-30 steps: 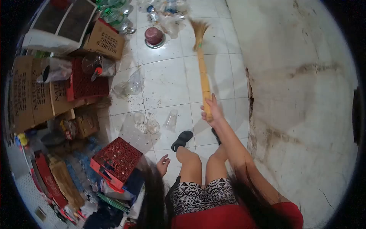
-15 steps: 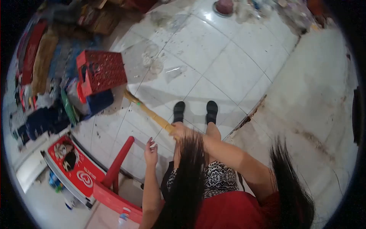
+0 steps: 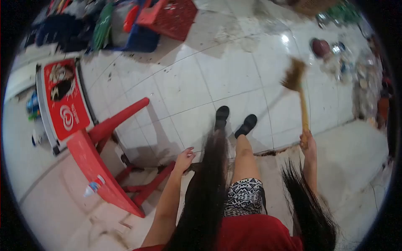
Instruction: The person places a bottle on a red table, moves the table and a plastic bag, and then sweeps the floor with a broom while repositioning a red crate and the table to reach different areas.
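Note:
A broom [image 3: 304, 109] with a yellow handle is gripped in my right hand [image 3: 307, 143], out to the right. Its brown bristle head [image 3: 294, 75] points away from me and hangs over the white tiles, with a shadow stretching below. My left hand [image 3: 184, 160] is low in front of me, fingers loosely bent and apart, with no object seen in it. The red plastic furniture piece [image 3: 104, 169] with legs stands left of that hand, apart from it. A small bottle [image 3: 94, 186] rests on its top.
A red basket [image 3: 171, 19] and a blue container [image 3: 142, 41] are at the upper left among piled goods. A red ice-cream panel [image 3: 67, 98] stands at far left. Clear plastic litter [image 3: 341, 62] lies at upper right. A raised pale ledge [image 3: 339, 154] borders the tiles.
My right hand has swung the broom from the left, near the basket, over to the right and lifted its head. My view has turned, and one foot has shifted.

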Demonstrator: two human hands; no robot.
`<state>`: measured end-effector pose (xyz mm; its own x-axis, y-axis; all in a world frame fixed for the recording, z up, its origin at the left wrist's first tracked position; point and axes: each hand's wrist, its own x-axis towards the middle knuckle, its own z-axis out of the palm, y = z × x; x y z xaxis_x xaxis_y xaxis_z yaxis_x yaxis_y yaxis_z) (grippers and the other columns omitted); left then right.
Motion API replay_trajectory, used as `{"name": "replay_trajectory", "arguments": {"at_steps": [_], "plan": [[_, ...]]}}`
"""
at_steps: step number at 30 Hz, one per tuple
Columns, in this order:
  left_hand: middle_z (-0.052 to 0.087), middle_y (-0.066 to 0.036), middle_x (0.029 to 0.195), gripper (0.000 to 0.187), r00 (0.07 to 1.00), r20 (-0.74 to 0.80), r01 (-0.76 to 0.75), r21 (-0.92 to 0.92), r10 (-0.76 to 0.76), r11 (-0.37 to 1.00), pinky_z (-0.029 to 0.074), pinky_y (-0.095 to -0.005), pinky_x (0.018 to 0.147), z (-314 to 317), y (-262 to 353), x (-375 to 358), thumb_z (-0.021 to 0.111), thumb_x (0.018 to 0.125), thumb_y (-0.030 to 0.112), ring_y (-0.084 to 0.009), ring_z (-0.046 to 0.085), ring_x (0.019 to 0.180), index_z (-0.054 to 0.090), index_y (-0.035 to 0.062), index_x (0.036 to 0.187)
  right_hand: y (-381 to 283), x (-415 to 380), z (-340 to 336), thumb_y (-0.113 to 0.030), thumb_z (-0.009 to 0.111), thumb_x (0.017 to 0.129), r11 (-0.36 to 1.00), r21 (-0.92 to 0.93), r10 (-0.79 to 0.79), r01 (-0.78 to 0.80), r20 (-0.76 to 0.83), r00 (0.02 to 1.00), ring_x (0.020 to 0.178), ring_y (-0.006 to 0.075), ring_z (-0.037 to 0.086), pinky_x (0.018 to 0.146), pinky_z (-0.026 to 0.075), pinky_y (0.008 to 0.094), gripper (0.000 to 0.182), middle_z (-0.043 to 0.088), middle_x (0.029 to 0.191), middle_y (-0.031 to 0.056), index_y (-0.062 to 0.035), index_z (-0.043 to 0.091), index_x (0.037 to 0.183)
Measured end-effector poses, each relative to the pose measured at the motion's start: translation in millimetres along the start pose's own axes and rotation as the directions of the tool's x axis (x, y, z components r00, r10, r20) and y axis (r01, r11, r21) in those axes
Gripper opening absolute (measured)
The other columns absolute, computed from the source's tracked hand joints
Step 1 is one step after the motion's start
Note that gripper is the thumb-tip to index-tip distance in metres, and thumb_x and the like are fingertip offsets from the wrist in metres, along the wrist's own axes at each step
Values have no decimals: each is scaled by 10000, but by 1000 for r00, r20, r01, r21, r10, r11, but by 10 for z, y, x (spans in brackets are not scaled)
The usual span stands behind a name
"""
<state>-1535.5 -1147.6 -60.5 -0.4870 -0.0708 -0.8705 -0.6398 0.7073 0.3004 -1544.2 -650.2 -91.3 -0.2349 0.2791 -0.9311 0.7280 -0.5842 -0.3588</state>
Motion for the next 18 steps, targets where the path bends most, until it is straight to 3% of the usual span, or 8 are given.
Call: {"name": "replay_trajectory", "arguments": {"at_steps": [3, 5, 7, 8, 11, 13, 16, 18], "plan": [[542, -126, 866, 364, 1000, -10, 8, -104, -9, 995, 420, -294, 658, -33, -107, 5, 508, 719, 245, -213, 544, 734, 446, 90, 1043, 147, -286, 364, -177, 443, 733, 984, -35, -173, 173, 3, 985, 407, 82, 388, 324, 328, 175, 217, 413, 590, 9, -107, 387, 930], [538, -118, 879, 360, 998, -53, 11, -243, -25, 970, 423, -287, 640, 163, -539, 186, 511, 720, 235, -202, 544, 725, 447, 95, 1045, 530, -191, 274, -163, 498, 732, 997, -74, -12, 25, 177, 984, 433, 78, 420, 322, 353, 158, 237, 432, 594, 15, -93, 394, 933], [533, -112, 894, 353, 986, 133, 156, -482, -104, 862, 424, -283, 627, 559, -1283, 596, 513, 721, 230, -190, 541, 717, 450, 103, 1044, 422, -898, 1149, -109, 482, 718, 946, -16, 323, -325, 181, 929, 436, 89, 423, 299, 334, 179, 357, 428, 610, 23, -116, 349, 1049], [534, -112, 882, 355, 1000, -12, -4, -364, -1, 931, 422, -277, 629, 215, -728, 235, 516, 719, 239, -194, 539, 714, 452, 114, 1045, 511, -1050, 1520, -109, 482, 718, 945, -39, 326, -325, 195, 925, 436, 89, 423, 299, 334, 179, 357, 428, 610, 23, -116, 349, 1049], [535, -107, 863, 360, 995, -100, -41, -254, 16, 966, 422, -267, 631, 98, -729, 115, 519, 717, 247, -194, 537, 698, 451, 119, 1046, 775, -1300, 2531, -63, 488, 693, 861, -482, 420, -160, 499, 758, 553, 99, 473, 373, 361, 204, 485, 480, 683, 31, -137, 325, 1144], [538, -107, 827, 361, 995, -84, 28, -341, -60, 940, 419, -269, 651, 84, -827, 32, 517, 716, 242, -202, 533, 719, 450, 112, 1045, 1316, -1084, 3219, -94, 529, 687, 831, -548, 488, -99, 630, 604, 654, 64, 469, 416, 375, 188, 540, 473, 866, 18, -161, 297, 1171], [547, -107, 794, 353, 997, -69, 7, -438, -41, 899, 401, -276, 704, 158, -1174, -4, 516, 705, 204, -193, 525, 780, 454, 79, 1029, 2022, -952, 4272, -131, 545, 683, 789, -598, 588, -142, 667, 457, 545, 92, 440, 344, 339, 234, 404, 446, 683, 7, -122, 383, 1053], [547, -105, 798, 349, 989, -145, -35, -397, -25, 917, 399, -274, 706, 195, -1345, -76, 515, 704, 198, -190, 525, 774, 453, 73, 1024, 2470, -585, 4677, -116, 520, 687, 711, -703, 600, 7, 613, 513, 445, 84, 414, 327, 311, 206, 297, 428, 594, 20, -82, 405, 959]]}}
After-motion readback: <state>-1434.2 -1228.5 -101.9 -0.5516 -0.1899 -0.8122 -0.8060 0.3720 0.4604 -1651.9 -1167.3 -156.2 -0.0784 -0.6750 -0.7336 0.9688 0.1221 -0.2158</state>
